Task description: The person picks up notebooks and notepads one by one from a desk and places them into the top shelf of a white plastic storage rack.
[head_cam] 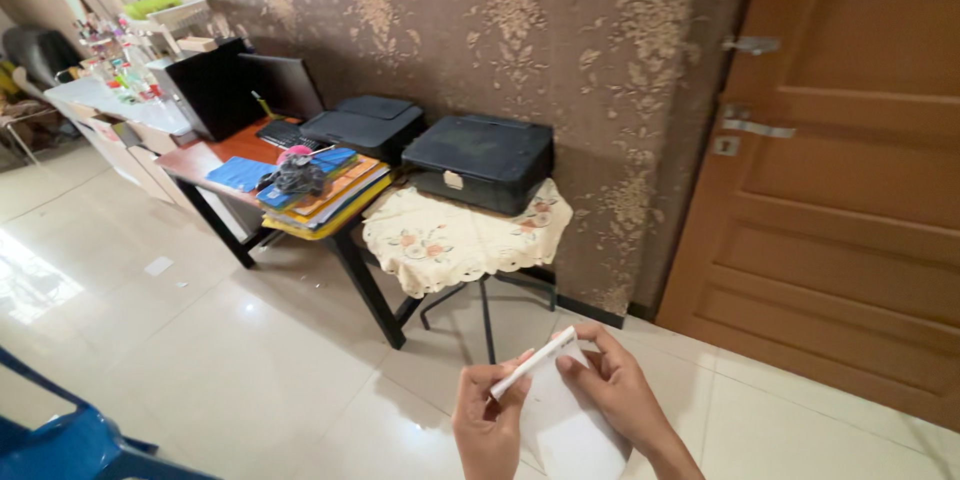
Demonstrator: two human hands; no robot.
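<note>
Head view: patterned brown wallpaper point(520, 10) backs the scene, with a wooden door point(850, 170) at right and glossy white floor tiles point(230, 360) below. Both hands grip a white sheet of paper point(565, 420) low in the frame, above the floor. Left hand point(488, 425) pinches the folded upper edge between thumb and fingers. Right hand point(620, 390) is closed on the same edge from the other side. Beyond, a black printer point(480, 160) sits on a small table point(455, 235) covered by a floral cloth. A second printer point(365, 125) and stacked books point(320, 195) rest on the adjacent dark table point(205, 162).
</note>
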